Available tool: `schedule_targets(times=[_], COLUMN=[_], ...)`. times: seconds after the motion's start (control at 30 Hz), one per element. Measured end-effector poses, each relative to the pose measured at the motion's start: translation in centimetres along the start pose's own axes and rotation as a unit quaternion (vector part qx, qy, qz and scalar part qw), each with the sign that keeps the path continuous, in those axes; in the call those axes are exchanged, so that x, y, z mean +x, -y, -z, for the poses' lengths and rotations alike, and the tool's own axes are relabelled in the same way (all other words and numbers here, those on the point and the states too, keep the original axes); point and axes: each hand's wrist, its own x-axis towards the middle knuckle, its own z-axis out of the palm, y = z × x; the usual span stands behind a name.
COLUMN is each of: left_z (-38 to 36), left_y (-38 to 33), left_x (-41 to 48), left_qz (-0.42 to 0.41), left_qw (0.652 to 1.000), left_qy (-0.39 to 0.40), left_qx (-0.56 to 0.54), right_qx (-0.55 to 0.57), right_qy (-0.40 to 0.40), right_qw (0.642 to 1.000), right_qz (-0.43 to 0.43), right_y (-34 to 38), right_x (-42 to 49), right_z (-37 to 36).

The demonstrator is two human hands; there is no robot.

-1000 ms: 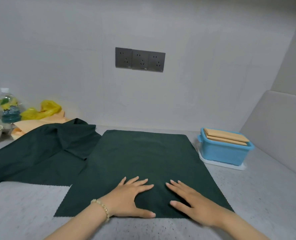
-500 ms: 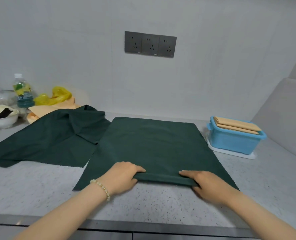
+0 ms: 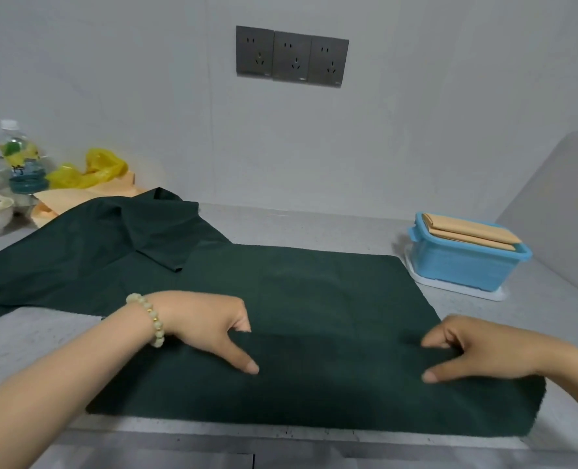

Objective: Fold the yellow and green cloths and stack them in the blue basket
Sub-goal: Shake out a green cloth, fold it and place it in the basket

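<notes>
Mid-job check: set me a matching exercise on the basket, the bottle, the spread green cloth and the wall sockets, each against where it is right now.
Things:
1 blue basket
2 plastic bottle
3 spread green cloth
4 wall sockets

Places:
a far left, at the back
b in front, gripped by the left hand and right hand
c mounted high, centre of view
d right side, holding folded tan cloths

Pairs: 1-d, 2-a, 3-b, 4-c
</notes>
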Motion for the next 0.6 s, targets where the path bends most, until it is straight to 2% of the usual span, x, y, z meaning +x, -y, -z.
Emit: schedule_targets(times=[0.07, 0.13, 0.2, 0.27, 0.33, 0.47, 0.6], left_z=[1.0, 1.9, 2.4, 2.2, 1.8, 0.9, 0.5], left_y=[0.2, 1.0, 2.2, 3.6, 5.2, 7.9, 9.4], left_x=[1.1, 2.7, 4.5, 6.0, 7.1, 8.1, 8.0], left_qz=[0.007, 0.049, 0.102, 0.12, 0.119, 0.123, 0.137], left_qw=[0.996, 0.982, 0.959, 0.949, 0.95, 0.944, 0.933], left_qy=[-0.076, -0.15, -0.197, -0.216, -0.234, -0.296, -0.331], left_qx=[0.037, 0.107, 0.177, 0.194, 0.168, 0.073, 0.039], right_qx=[-0.052, -0.104, -0.136, -0.158, -0.162, -0.092, -0.078], right_qy=[-0.068, -0.121, -0.133, -0.122, -0.133, -0.22, -0.243], right_qw=[0.996, 0.987, 0.981, 0.978, 0.974, 0.969, 0.964], right_qz=[0.008, -0.006, -0.038, -0.066, -0.08, -0.072, -0.081], right_y=[0.0, -0.2, -0.8, -1.7, -2.8, -4.1, -4.7], right_x=[1.6, 3.8, 6.2, 8.4, 10.0, 11.9, 12.5], right_z=[0.8, 1.6, 2.2, 2.4, 2.1, 1.0, 0.7])
